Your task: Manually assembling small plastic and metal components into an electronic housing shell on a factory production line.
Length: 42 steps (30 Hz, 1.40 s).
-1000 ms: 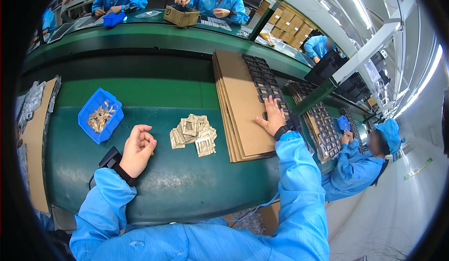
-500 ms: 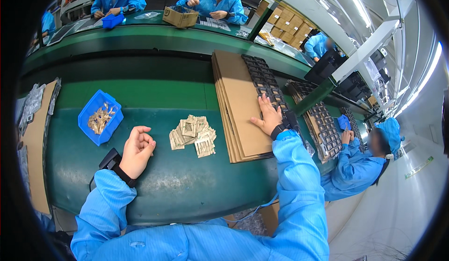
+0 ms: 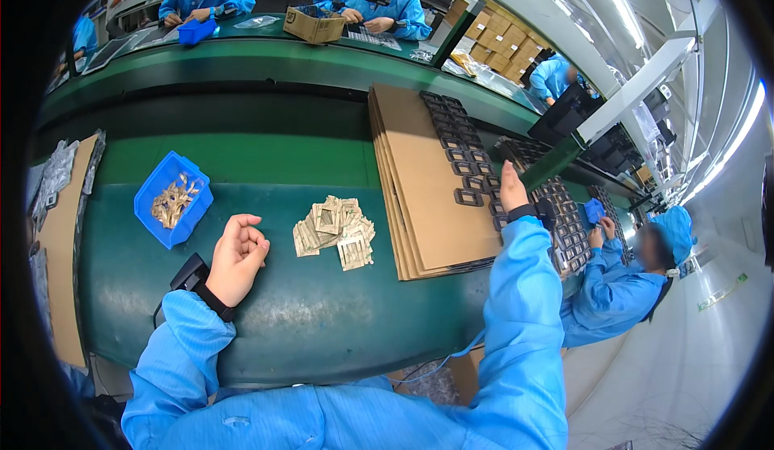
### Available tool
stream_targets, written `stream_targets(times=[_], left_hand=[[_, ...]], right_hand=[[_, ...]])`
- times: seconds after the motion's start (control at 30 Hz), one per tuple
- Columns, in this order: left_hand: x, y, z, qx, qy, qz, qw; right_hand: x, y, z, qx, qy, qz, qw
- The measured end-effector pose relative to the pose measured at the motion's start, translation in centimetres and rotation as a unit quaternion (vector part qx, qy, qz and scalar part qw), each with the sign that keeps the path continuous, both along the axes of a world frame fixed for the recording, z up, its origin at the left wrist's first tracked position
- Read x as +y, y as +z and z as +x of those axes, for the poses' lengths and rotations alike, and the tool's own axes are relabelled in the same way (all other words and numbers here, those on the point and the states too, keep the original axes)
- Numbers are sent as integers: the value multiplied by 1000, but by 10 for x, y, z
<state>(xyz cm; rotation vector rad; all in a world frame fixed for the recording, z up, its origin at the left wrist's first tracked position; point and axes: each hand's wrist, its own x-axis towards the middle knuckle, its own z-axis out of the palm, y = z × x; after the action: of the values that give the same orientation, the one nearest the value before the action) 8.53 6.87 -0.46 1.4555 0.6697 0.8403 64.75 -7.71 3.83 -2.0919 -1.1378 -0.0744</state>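
Black, hollow-centred rectangular frames (image 3: 462,156) lie in rows along the right side of stacked cardboard sheets (image 3: 427,208). Beside them the right hand (image 3: 513,189) points forward, edge-on; whether it grips anything cannot be told. The left hand (image 3: 238,262) lies loosely curled, empty, on the green tabletop (image 3: 347,321).

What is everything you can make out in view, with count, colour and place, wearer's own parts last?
Blue bin: one, blue, bench left
Small pieces: many, golden, inside that bin
Flat frames: several, beige, piled mid-bench
Cardboard sheets: several, brown, stacked right of pile
Black frames: many, black, on the sheets
Workbench: one, green, beneath these
Far bin: one, blue, opposite bench
Open carton: one, brown, opposite bench
Stacked boxes: many, brown, background
Co-workers: at least five, blue-clad, opposite and right
Left hand: one, bare, left of pile
Right hand: one, bare, beside black frames
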Motion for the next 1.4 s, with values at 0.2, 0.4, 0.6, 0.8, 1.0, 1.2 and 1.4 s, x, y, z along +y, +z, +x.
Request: stream_targets(times=[0.2, 0.4, 0.6, 0.8, 1.0, 1.2, 1.4], left_hand=[[-3, 0, -3, -1, -3, -5, 1000], [-2, 1, -1, 0, -4, -12, 1000], [3, 0, 3, -3, -6, -5, 1000], [1, -2, 1, -3, -6, -8, 1000], [0, -3, -2, 0, -12, -9, 1000], [0, -1, 1, -3, -13, -6, 1000], [2, -3, 0, 3, -11, -7, 1000]], right_hand=[[-25, -5, -1, 60, -57, -139, 987], [-20, -12, -1, 50, -48, -130, 989], [-12, -6, 3, 31, -43, -120, 991], [-12, -9, -1, -37, -73, -109, 991], [-13, -10, 1, -12, -46, -136, 990], [-13, -12, 1, -45, -82, -163, 982], [-8, -2, -27, -50, -90, -217, 971]])
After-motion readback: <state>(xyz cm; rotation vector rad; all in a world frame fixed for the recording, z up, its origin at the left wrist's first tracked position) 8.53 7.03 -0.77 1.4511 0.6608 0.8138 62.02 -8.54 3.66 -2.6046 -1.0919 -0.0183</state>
